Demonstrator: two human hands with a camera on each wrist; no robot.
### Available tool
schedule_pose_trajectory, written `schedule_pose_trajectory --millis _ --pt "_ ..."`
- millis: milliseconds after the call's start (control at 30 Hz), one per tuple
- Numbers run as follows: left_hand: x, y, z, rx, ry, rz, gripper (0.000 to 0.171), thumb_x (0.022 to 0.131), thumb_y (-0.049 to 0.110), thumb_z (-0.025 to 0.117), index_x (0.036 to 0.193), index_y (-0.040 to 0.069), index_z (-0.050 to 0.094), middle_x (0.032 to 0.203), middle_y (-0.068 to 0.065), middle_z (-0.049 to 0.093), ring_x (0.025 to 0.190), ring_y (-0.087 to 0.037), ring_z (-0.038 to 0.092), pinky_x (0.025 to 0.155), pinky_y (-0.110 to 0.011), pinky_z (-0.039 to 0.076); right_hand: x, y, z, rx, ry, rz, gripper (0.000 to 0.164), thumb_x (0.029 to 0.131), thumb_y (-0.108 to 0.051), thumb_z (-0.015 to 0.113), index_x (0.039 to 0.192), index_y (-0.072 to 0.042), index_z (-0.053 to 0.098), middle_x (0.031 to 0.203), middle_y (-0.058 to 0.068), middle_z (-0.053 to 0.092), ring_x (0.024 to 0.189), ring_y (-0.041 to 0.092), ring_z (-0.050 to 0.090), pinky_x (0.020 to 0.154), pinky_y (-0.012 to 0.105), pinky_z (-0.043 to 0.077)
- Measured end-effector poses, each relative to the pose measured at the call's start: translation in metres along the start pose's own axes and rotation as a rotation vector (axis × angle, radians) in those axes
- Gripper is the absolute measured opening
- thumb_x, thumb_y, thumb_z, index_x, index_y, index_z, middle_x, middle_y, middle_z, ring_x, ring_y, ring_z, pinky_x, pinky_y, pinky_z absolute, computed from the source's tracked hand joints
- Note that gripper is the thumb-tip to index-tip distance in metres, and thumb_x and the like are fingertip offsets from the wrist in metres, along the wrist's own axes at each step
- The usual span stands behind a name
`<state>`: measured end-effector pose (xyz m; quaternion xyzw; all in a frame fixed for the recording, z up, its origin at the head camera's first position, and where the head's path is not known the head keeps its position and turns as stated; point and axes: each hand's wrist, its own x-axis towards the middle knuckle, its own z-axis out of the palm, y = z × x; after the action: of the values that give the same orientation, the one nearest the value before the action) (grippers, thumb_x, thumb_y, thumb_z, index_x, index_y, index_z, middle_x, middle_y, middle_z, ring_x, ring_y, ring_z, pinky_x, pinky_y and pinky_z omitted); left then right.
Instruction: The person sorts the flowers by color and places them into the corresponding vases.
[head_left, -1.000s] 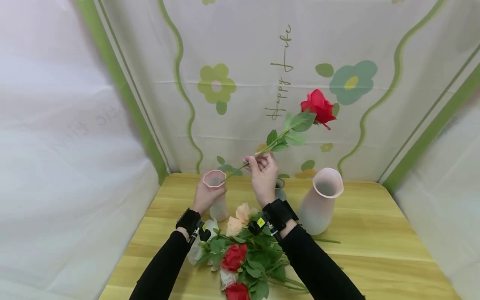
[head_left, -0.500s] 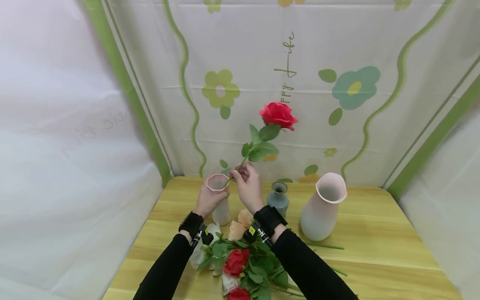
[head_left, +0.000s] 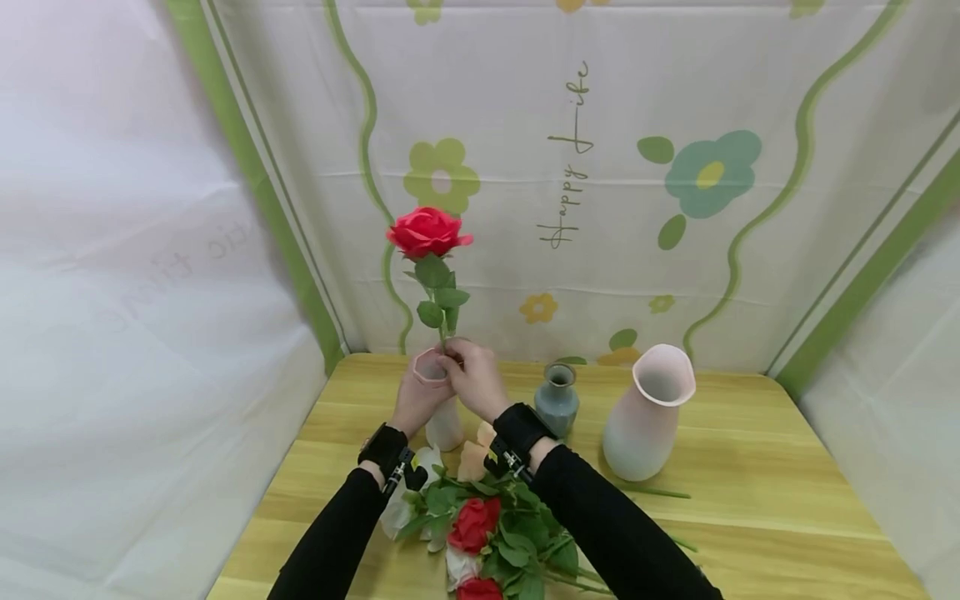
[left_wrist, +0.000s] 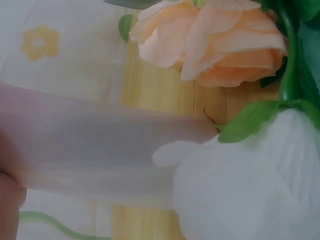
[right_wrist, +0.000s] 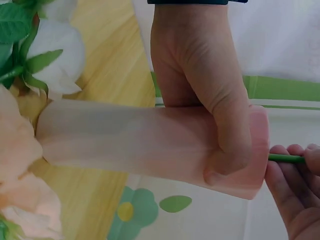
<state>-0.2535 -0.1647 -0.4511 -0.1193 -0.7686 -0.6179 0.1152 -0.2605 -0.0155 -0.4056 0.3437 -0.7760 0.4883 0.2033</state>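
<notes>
My left hand [head_left: 420, 402] grips a slim pink-and-white vase [right_wrist: 135, 135] just under its rim, thumb wrapped across the front in the right wrist view. The vase stands on the wooden table at the back left. My right hand [head_left: 474, 377] pinches the green stem [right_wrist: 286, 158] of a red rose [head_left: 429, 233] right at the vase mouth. Upright above the vase, the rose has its bloom at the top and leaves [head_left: 442, 292] below it. The stem's lower end is hidden inside the vase. In the left wrist view, a white flower [left_wrist: 250, 175] covers the vase's base.
Red, white and peach flowers [head_left: 474, 525] lie heaped with their leaves at the table's front. A small blue-grey vase [head_left: 557, 404] and a large pink-and-white vase [head_left: 647, 425] stand to the right. Loose stems [head_left: 656, 492] lie near the large vase. Fabric walls surround the table.
My right hand has moved left and down to the vase mouth. The rose has swung from leaning right to upright. My left hand has kept its grip on the vase.
</notes>
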Motion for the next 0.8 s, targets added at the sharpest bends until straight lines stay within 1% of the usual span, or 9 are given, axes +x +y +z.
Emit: schedule_pose_trajectory --millis 133,267,333,367,433,533,600,700,800 --pt "0.001 0.001 0.001 -0.015 -0.001 0.001 0.071 0.085 0.009 0.079 0.144 -0.003 0.040 0.137 -0.022 0.050 0.122 -0.034 0.051 0.097 -0.046 0.047 0.003 -0.001 -0.001 -0.055 -0.057 -0.017 0.009 0.097 0.000 0.062 0.102 0.000 0.070 0.093 0.011 0.068 0.081 0.018 0.064 0.072 0.027 0.051" --pt "0.001 -0.002 0.001 -0.040 -0.001 0.000 0.070 0.086 0.006 0.077 0.144 -0.004 0.039 0.136 -0.023 0.050 0.120 -0.034 0.052 0.095 -0.045 0.049 0.002 0.000 0.001 -0.084 -0.138 0.021 0.012 0.099 0.002 0.057 0.106 0.003 0.066 0.098 0.014 0.066 0.086 0.021 0.062 0.073 0.027 0.050" --pt "0.001 -0.004 0.001 -0.047 -0.004 0.003 0.069 0.087 0.006 0.076 0.144 -0.004 0.039 0.136 -0.022 0.050 0.120 -0.033 0.053 0.095 -0.043 0.049 0.000 0.002 0.002 -0.089 -0.160 0.047 0.017 0.099 0.004 0.055 0.113 0.003 0.065 0.103 0.015 0.065 0.091 0.022 0.061 0.077 0.027 0.050" --pt "0.002 -0.005 0.001 -0.045 -0.007 0.017 0.068 0.087 0.006 0.076 0.144 -0.003 0.040 0.135 -0.022 0.051 0.119 -0.032 0.053 0.095 -0.042 0.049 0.000 0.003 0.003 -0.093 -0.157 0.057 0.020 0.099 0.005 0.055 0.116 0.001 0.065 0.104 0.014 0.065 0.093 0.022 0.061 0.080 0.027 0.049" --pt "0.002 -0.007 0.001 -0.070 -0.022 0.049 0.063 0.087 0.005 0.076 0.141 -0.001 0.045 0.131 -0.018 0.056 0.117 -0.030 0.056 0.094 -0.041 0.050 -0.002 0.006 0.003 -0.091 -0.126 0.080 0.021 0.097 0.007 0.056 0.113 -0.001 0.067 0.104 0.011 0.065 0.098 0.025 0.061 0.089 0.030 0.048" --pt "0.005 -0.011 0.000 -0.097 -0.050 0.120 0.053 0.086 0.001 0.076 0.134 0.003 0.053 0.125 -0.019 0.059 0.114 -0.029 0.056 0.093 -0.040 0.050 -0.006 0.008 -0.001 -0.046 -0.077 0.147 0.020 0.096 0.006 0.058 0.110 -0.003 0.068 0.106 0.010 0.066 0.105 0.027 0.060 0.096 0.033 0.045" --pt "0.007 -0.012 0.000 -0.105 -0.056 0.154 0.054 0.083 -0.002 0.077 0.132 0.005 0.055 0.125 -0.018 0.059 0.116 -0.032 0.055 0.094 -0.041 0.049 -0.009 0.009 -0.004 -0.017 -0.042 0.186 0.020 0.094 0.007 0.059 0.111 0.000 0.067 0.107 0.013 0.065 0.107 0.029 0.059 0.097 0.037 0.045" --pt "0.007 -0.012 0.001 -0.067 -0.043 0.175 0.058 0.080 -0.006 0.078 0.132 0.006 0.053 0.125 -0.019 0.058 0.115 -0.034 0.054 0.095 -0.042 0.048 -0.016 0.010 -0.010 0.017 0.001 0.230 0.031 0.094 0.008 0.059 0.124 0.004 0.062 0.114 0.017 0.064 0.112 0.029 0.058 0.095 0.041 0.048" --pt "0.006 -0.013 -0.001 -0.040 -0.038 0.185 0.057 0.079 -0.009 0.077 0.129 0.006 0.054 0.121 -0.018 0.060 0.110 -0.032 0.056 0.091 -0.039 0.050 -0.024 0.011 -0.013 0.034 0.032 0.234 0.032 0.093 0.008 0.060 0.124 0.003 0.062 0.113 0.017 0.064 0.108 0.031 0.059 0.091 0.044 0.051"
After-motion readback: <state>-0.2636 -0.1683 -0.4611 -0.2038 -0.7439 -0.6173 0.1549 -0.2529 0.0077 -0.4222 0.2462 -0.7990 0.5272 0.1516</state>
